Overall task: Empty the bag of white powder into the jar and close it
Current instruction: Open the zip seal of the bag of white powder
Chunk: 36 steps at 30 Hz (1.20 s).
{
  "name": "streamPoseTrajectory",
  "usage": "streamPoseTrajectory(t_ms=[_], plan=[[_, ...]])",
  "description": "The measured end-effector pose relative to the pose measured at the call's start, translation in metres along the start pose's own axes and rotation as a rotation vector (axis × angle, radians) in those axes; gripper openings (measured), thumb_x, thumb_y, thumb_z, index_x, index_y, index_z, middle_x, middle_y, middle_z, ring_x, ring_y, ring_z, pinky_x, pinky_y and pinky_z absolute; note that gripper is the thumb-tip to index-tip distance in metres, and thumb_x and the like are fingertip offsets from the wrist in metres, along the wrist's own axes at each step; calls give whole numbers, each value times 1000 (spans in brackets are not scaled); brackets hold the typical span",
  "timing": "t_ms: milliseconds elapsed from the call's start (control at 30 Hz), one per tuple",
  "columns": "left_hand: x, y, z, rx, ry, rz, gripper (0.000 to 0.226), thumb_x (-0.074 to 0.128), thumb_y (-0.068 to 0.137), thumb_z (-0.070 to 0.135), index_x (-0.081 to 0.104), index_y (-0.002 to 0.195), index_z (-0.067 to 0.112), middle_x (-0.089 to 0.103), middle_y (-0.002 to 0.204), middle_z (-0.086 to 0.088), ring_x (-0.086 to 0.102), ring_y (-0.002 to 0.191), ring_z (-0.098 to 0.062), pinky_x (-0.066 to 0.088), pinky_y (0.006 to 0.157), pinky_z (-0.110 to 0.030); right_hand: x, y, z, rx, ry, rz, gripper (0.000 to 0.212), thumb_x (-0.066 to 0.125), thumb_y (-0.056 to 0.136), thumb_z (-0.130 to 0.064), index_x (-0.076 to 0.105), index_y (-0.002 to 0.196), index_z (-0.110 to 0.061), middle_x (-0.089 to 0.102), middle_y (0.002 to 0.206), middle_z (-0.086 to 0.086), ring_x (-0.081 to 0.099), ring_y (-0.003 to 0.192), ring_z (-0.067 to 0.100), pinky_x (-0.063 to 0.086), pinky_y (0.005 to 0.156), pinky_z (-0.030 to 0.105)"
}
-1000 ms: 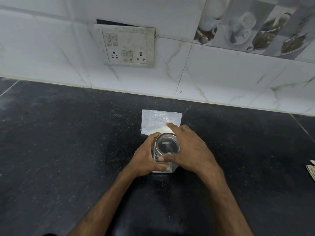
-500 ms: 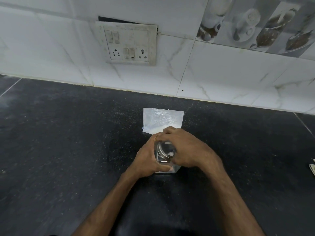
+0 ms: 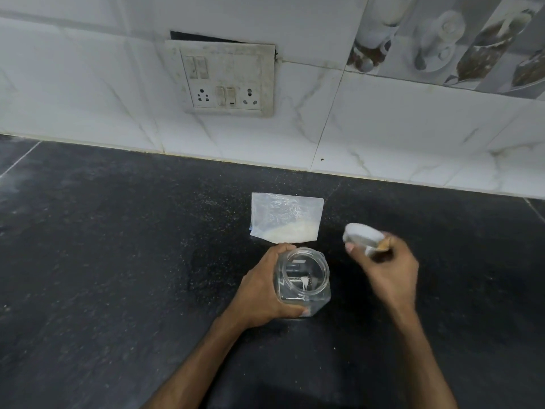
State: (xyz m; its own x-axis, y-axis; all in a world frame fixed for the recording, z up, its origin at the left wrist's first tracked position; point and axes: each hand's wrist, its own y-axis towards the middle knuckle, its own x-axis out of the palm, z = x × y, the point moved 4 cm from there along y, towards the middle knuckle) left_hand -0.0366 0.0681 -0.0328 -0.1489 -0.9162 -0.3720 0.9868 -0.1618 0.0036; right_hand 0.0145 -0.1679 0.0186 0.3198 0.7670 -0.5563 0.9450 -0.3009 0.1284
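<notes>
A clear glass jar [image 3: 306,278] stands upright on the black counter [image 3: 118,261], its mouth uncovered. My left hand [image 3: 262,290] grips its left side. My right hand [image 3: 386,270] holds the jar's lid [image 3: 362,236] in its fingers, to the right of the jar and a little above the counter; the lid is blurred. Just behind the jar lies a clear plastic bag [image 3: 284,219] flat on the counter, with white powder gathered along its near edge.
A white tiled wall [image 3: 383,122] rises at the back of the counter, with a socket and switch panel [image 3: 225,79] on it. Fine specks of powder are scattered over the counter around the bag.
My right hand was closed over the lid on top of the jar; now it has lifted the lid off and carried it to the right. My left hand stays on the jar.
</notes>
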Motion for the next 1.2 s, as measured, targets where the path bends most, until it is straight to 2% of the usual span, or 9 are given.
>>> streamPoseTrajectory(t_ms=[67,233,367,467,633,767,900,1033,1200], plan=[[1,0,1,-2,-7,-24,104,94,48,48,38,136,41,58,131,20,59,121,-3,50,105,-40,13,-5,30,40,-97,-15,55,92,65,-34,70,111,-12,71,121,8,67,107,22,52,93,30],[-15,6,3,50,-27,-169,119,93,46,49,32,147,37,43,147,21,42,138,1,35,115,-23,28,-3,66,-54,-339,-10,37,93,61,-32,63,69,-12,64,137,7,60,125,27,47,103,42],[-51,38,-7,21,-77,142,67,67,77,56,51,136,29,58,136,10,54,127,-6,46,108,-33,34,-2,74,18,-425,-114,36,92,61,-39,59,64,-25,57,146,6,47,139,26,35,110,54],[-74,71,-22,-202,136,349,44,69,85,48,60,122,26,63,116,8,63,105,-11,56,93,-39,32,6,58,-7,-484,-95,44,86,62,-56,68,85,-23,46,155,9,32,148,28,23,115,56],[-82,108,-35,-466,261,285,48,70,85,50,58,119,18,67,98,4,65,89,-17,56,83,-37,59,46,0,-41,-102,-205,65,68,74,-66,59,121,-21,73,108,0,68,102,16,56,90,39],[-83,120,-34,-440,270,366,41,68,88,47,58,115,19,64,92,6,65,86,-17,57,78,-36,102,86,-7,105,-90,-352,53,67,89,-50,55,128,-15,69,90,0,64,82,13,50,73,26],[-92,127,-38,-401,205,375,25,69,89,40,64,102,20,67,89,5,63,79,-11,54,70,-27,122,102,-6,189,-16,-344,39,67,91,-44,61,114,-13,69,99,4,63,86,17,43,67,23],[-100,132,-38,-355,88,378,17,69,91,31,65,103,20,70,86,4,64,75,-9,46,61,-14,124,110,-7,248,58,-273,41,64,94,-43,60,118,-10,62,101,0,57,93,17,39,80,27],[-101,139,-35,-297,-163,398,15,69,91,30,71,101,18,74,89,2,70,87,-15,60,79,-32,130,115,-14,297,343,-271,39,70,92,-17,55,128,-9,69,90,1,67,87,17,52,82,28]])
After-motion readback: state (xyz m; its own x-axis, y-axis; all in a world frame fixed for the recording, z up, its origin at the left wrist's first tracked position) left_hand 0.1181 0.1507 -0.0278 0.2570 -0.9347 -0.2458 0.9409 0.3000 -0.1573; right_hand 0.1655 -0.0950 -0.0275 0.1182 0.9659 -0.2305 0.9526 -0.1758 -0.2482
